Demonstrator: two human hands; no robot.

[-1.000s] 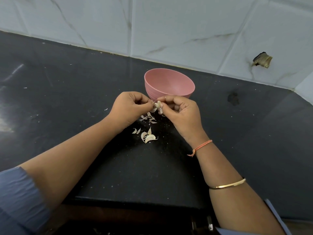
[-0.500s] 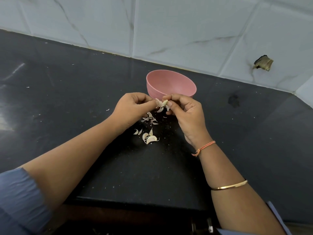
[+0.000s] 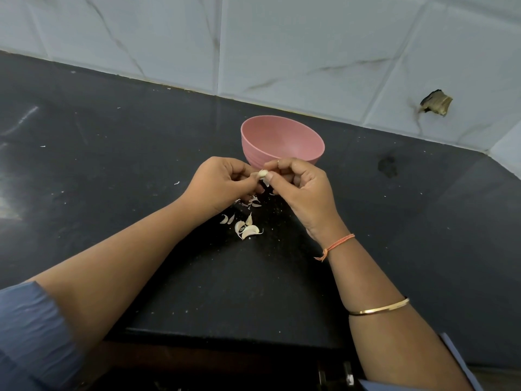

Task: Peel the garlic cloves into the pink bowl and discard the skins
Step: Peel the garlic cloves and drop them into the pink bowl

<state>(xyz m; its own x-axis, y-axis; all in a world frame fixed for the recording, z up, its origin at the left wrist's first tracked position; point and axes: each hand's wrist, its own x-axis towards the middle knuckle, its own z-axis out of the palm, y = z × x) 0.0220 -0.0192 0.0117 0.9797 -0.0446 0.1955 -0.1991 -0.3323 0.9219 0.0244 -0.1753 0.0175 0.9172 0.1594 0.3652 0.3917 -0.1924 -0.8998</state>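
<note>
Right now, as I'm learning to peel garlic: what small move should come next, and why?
Probably pull the last loose skin off the garlic clove pinched between left hand and right hand; a flake still clings below it, and the pink bowl waits just behind.

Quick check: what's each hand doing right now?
Left hand: closed, pinching the small pale garlic clove at its fingertips.
Right hand: closed, pinching the same clove from the other side.

One head-worn wide-angle view looks forward and steeply down, close over the dark counter [image 3: 112,170] toward the tiled wall [image 3: 282,46]
</note>
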